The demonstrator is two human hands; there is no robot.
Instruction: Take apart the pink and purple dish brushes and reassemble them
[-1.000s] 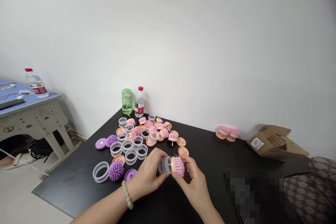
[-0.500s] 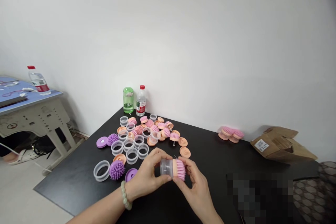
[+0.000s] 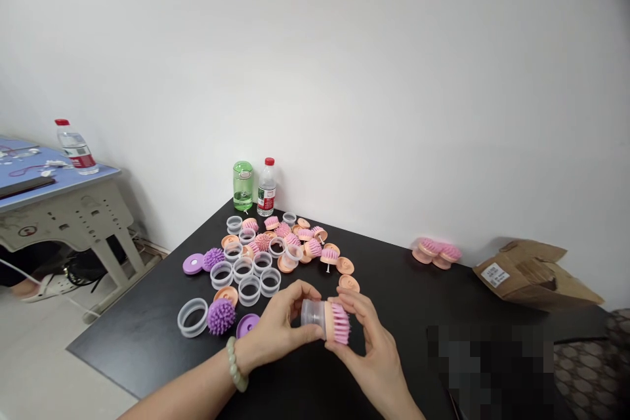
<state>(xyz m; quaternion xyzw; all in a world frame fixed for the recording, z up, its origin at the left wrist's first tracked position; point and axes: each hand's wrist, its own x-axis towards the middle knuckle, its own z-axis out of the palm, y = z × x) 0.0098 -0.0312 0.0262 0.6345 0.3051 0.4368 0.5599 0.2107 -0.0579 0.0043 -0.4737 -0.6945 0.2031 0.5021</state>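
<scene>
Between my hands, low over the black table, a clear plastic ring sits against a pink bristle brush head with a peach base, turned on its side. My left hand grips the ring from the left, thumb below and fingers above. From the right, my right hand pinches the brush head at its rim. To the left lie several loose clear rings, pink brush heads, peach discs and a purple brush head beside a purple disc.
A green bottle and a red-capped water bottle stand by the wall. At the right, two joined-looking pink brushes rest near an open brown paper bag. A blue-topped desk stands at the far left.
The view has shifted slightly. Both hands keep hold of the ring and brush head; my right hand's fingers have shifted a little over the brush head's rim.
</scene>
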